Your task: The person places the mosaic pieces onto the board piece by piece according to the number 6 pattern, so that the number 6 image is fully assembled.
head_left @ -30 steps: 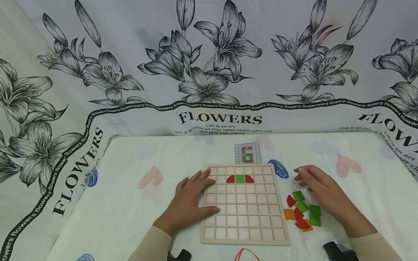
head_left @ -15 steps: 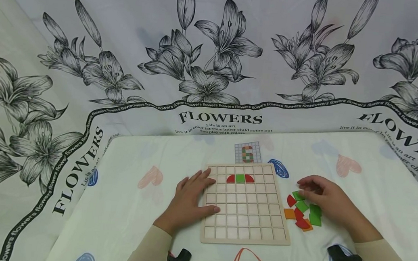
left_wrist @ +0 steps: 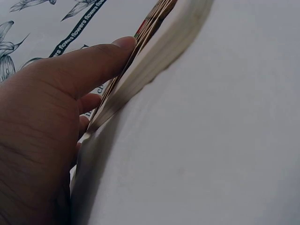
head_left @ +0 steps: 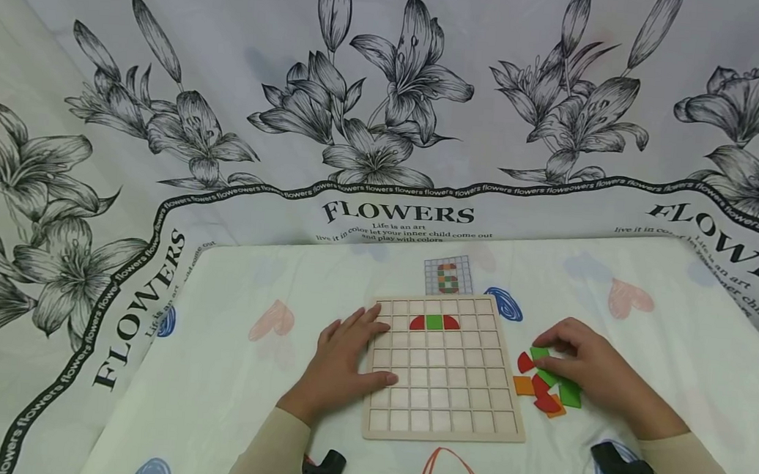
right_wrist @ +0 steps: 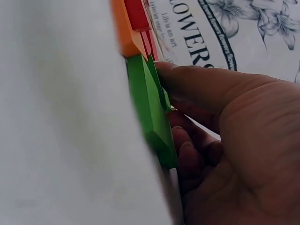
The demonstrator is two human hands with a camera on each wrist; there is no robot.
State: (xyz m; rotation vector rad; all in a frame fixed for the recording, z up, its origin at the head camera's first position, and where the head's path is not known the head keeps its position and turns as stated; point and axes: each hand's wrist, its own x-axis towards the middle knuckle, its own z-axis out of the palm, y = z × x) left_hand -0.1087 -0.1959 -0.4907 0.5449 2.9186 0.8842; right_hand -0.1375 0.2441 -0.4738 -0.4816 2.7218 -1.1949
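Note:
A square wooden grid board (head_left: 444, 399) lies flat on the cloth. In an upper row sit a green square tile (head_left: 434, 322) flanked by two red quarter-round tiles (head_left: 417, 322). My left hand (head_left: 337, 366) rests at the board's left edge with fingers spread and thumb on top. To the right of the board my right hand (head_left: 591, 369) pinches a green tile (head_left: 539, 355) between thumb and forefinger at the pile's far end. In the right wrist view, green tiles (right_wrist: 145, 98) lie beside the thumb, and the other fingers are curled and partly hidden.
Around the right hand lie loose red tiles (head_left: 545, 401), orange tiles (head_left: 524, 386) and more green tiles (head_left: 570, 393). A small gridded pattern card (head_left: 429, 277) lies behind the board. Black wrist straps (head_left: 624, 466) sit on both sleeves. A flower-printed cloth hangs behind.
My right hand has come down toward the near side onto the pile, and its thumb and forefinger have closed on a green tile. The left hand keeps its place on the board.

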